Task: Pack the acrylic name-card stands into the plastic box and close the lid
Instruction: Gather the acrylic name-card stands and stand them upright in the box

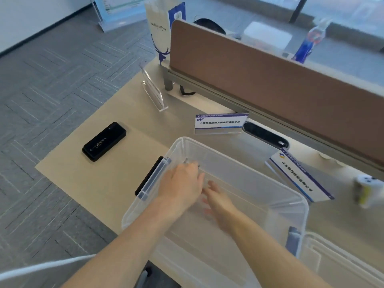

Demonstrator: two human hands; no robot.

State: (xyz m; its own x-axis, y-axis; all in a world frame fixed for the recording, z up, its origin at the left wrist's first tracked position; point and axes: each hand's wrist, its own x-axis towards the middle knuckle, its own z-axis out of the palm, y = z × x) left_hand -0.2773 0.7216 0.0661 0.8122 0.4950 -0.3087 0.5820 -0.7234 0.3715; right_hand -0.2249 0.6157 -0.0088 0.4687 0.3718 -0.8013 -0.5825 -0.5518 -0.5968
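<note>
Beige desk [99,179] | clear plastic box [299,206] open | both hands inside

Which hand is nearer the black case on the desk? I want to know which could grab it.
Left. The left hand is inside the plastic box at its left wall, the side facing the black case. The right hand is farther right.

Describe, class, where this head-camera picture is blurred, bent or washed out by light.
Head view: motion blur smears the small white-and-yellow object at the right edge and softens both hands, left hand and right hand, inside the clear plastic box; the wide lens bows the brown desk divider and carpet lines; bright daylight washes out the top right beyond the divider.
</note>
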